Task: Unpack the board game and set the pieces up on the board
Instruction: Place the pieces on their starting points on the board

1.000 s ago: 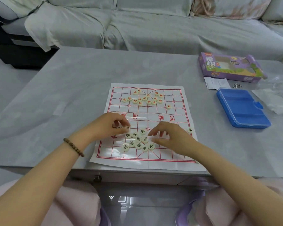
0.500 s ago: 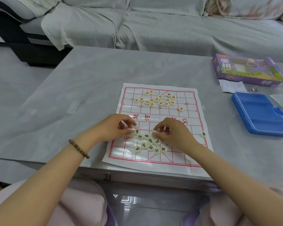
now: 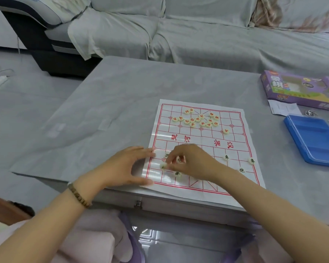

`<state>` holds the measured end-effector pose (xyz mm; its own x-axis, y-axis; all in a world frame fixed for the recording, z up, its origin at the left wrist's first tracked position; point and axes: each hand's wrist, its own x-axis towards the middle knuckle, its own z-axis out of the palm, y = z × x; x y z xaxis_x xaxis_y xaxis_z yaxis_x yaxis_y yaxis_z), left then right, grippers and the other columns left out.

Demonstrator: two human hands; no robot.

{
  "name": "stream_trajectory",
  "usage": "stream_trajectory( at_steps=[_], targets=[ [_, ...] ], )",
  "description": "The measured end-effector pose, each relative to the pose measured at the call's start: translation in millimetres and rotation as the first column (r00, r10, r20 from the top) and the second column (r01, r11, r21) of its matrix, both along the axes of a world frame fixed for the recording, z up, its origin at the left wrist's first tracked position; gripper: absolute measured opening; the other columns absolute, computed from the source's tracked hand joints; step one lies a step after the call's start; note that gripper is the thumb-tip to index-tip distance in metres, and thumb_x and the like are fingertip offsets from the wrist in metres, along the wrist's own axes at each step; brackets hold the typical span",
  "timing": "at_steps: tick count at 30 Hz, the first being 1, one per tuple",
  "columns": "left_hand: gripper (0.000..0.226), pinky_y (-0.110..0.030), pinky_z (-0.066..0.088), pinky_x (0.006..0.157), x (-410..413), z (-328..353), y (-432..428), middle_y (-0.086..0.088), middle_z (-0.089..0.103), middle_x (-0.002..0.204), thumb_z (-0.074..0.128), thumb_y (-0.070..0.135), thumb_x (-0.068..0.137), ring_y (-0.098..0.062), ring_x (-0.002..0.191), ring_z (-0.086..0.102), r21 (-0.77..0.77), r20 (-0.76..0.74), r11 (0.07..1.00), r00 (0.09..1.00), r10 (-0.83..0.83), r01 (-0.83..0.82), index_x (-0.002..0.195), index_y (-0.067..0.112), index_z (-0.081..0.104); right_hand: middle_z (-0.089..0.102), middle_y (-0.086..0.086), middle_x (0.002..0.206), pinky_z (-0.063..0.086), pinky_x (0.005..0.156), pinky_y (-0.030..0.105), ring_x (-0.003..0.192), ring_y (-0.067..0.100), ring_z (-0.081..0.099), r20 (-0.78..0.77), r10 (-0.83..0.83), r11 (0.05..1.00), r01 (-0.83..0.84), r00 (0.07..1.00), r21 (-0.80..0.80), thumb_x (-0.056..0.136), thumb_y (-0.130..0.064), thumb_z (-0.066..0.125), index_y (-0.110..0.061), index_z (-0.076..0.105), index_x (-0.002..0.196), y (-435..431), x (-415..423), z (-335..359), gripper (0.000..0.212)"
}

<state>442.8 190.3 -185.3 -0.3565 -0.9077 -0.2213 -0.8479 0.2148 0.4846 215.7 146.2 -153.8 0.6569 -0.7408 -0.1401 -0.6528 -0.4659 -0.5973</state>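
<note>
Brown bead bracelet (image 3: 78, 196) sits on the person's left wrist, close to the near edge of the grey table (image 3: 122, 103). Just past it the left hand (image 3: 125, 166) lies open, with straight fingers and the thumb spread wide. Its fingertips touch the board (image 3: 198, 138) at the board's 9 o'clock edge, and it holds nothing.

The board is a thin white sheet with red lines. It lies flat on the table, right in front of the person. The right hand (image 3: 192, 162) reaches across the near half of the board toward 9 o'clock. Its fingers are curled, and they pinch one small round pale piece (image 3: 162, 166) near that edge of the sheet.

A few dark-marked pieces (image 3: 226, 157) lie around that hand on the near half. Two are beside the fingers and three are out toward 3 o'clock, well apart from each other. Past the red words across the middle, the red-marked pieces (image 3: 198, 119) sit bunched together on the far half, near 12 o'clock. One lies alone, a bit nearer, at about 2 o'clock.

At 3 o'clock from the board a blue case (image 3: 311, 141) lies flat on the table. Beyond it, toward 2 o'clock, a paper slip (image 3: 283, 109) lies just beside a purple box (image 3: 300, 90). Farthest off, at 12 o'clock, stands a sofa (image 3: 198, 35) under a grey cover.
</note>
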Motion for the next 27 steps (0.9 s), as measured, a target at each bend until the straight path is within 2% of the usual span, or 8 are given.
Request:
stream_trajectory(
  at_steps=[3,6,9,12,17,20,24,27],
  targets=[
    [0.099,-0.028,0.003,0.116,5,-14,12,0.026,-0.003,0.15,0.046,0.085,0.058,0.0,0.139,-0.005,-0.043,0.091,0.998,0.995,-0.037,0.041,0.143,0.048,0.014,0.06,-0.01,0.09,0.039,0.071,0.017,0.076,0.004,0.048,-0.107,0.111,0.994,-0.11,0.988,0.017,0.084,-0.038,0.063,-0.021,0.069,0.095,7,16,-8,0.021],
    [0.095,-0.03,-0.001,0.117,8,-21,16,0.026,-0.008,0.149,0.047,0.084,0.06,-0.001,0.139,-0.011,-0.063,0.064,0.998,0.998,-0.008,0.012,0.142,0.051,0.009,0.057,-0.012,0.081,0.037,0.066,0.016,0.069,0.002,0.047,-0.085,0.113,0.993,-0.109,0.99,0.045,0.083,-0.035,0.066,-0.02,0.067,0.088,8,23,-13,0.016],
    [0.096,-0.029,-0.004,0.116,8,-21,16,0.025,-0.008,0.149,0.047,0.083,0.059,-0.002,0.139,-0.012,-0.059,0.06,0.998,0.998,0.007,-0.004,0.142,0.052,0.01,0.055,-0.013,0.084,0.033,0.064,0.012,0.073,0.001,0.046,-0.047,0.047,0.999,-0.047,0.998,-0.003,0.081,-0.037,0.067,-0.023,0.063,0.09,8,26,-17,0.017],
    [0.099,-0.033,-0.001,0.118,9,-21,15,0.019,-0.002,0.155,0.044,0.087,0.055,-0.007,0.142,-0.009,-0.055,0.041,0.998,0.999,0.009,-0.007,0.142,0.051,0.013,0.055,-0.015,0.091,0.033,0.068,0.009,0.08,0.002,0.047,-0.033,-0.013,0.998,0.011,0.999,-0.066,0.081,-0.044,0.066,-0.027,0.062,0.101,15,27,-20,0.027],
    [0.089,-0.034,0.003,0.118,10,-19,12,0.018,0.003,0.156,0.055,0.078,0.064,-0.009,0.143,-0.005,-0.036,0.009,0.999,1.0,0.028,-0.028,0.141,0.051,0.018,0.061,-0.011,0.093,0.033,0.069,0.013,0.078,0.002,0.046,-0.006,-0.075,0.984,0.073,0.997,-0.164,0.08,-0.042,0.068,-0.027,0.068,0.099,29,32,-26,0.025],
    [0.086,-0.034,0.004,0.118,9,-16,13,0.017,0.003,0.156,0.061,0.069,0.069,-0.009,0.143,-0.005,-0.026,0.008,0.999,0.999,0.031,-0.031,0.142,0.049,0.019,0.064,-0.008,0.091,0.032,0.067,0.011,0.074,0.0,0.046,0.054,-0.066,0.987,0.073,0.996,-0.141,0.079,-0.039,0.071,-0.027,0.071,0.096,32,35,-29,0.021],
    [0.09,-0.037,0.005,0.118,8,-13,13,0.017,0.002,0.156,0.06,0.071,0.067,-0.01,0.143,-0.006,-0.01,0.022,0.999,0.999,0.031,-0.03,0.143,0.048,0.019,0.065,-0.007,0.091,0.041,0.075,0.02,0.079,0.004,0.051,0.062,-0.044,0.991,0.051,0.997,-0.125,0.079,-0.037,0.071,-0.027,0.072,0.096,36,38,-31,0.021],
    [0.09,-0.035,0.005,0.118,8,-13,13,0.016,0.003,0.156,0.061,0.07,0.067,-0.011,0.144,-0.005,-0.014,0.028,1.0,0.999,0.028,-0.027,0.144,0.046,0.02,0.065,-0.007,0.091,0.042,0.076,0.02,0.079,0.005,0.052,0.061,-0.038,0.991,0.046,0.997,-0.127,0.079,-0.037,0.07,-0.027,0.072,0.096,36,36,-30,0.02]
  ],
)
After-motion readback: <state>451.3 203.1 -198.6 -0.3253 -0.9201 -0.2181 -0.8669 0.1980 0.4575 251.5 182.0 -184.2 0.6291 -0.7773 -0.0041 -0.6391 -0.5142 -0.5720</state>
